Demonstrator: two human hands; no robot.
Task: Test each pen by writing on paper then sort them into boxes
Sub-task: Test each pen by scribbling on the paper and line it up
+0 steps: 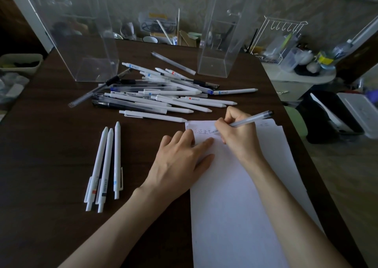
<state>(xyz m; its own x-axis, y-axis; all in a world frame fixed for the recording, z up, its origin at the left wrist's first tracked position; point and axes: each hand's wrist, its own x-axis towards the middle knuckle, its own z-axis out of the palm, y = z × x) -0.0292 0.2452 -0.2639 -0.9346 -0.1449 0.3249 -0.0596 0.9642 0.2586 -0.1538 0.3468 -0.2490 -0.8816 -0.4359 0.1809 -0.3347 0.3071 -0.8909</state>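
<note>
My right hand (238, 131) grips a translucent pen (250, 119) with its tip on the top of the white paper (235, 196), beside a short row of written marks (201, 131). My left hand (180, 161) lies flat, fingers straight, pressing the paper's left edge. A pile of several white and clear pens (161, 92) lies beyond the paper. Three white pens (106, 167) lie side by side to the left. Two tall clear boxes stand at the back, one on the left (86, 42) and one on the right (221, 42).
The dark wooden table (51, 145) ends just right of the paper. Off its right side stand a white rack (282, 34), containers and a black case (331, 116). Clutter sits behind the table's far edge, and a white bin (20, 63) at far left.
</note>
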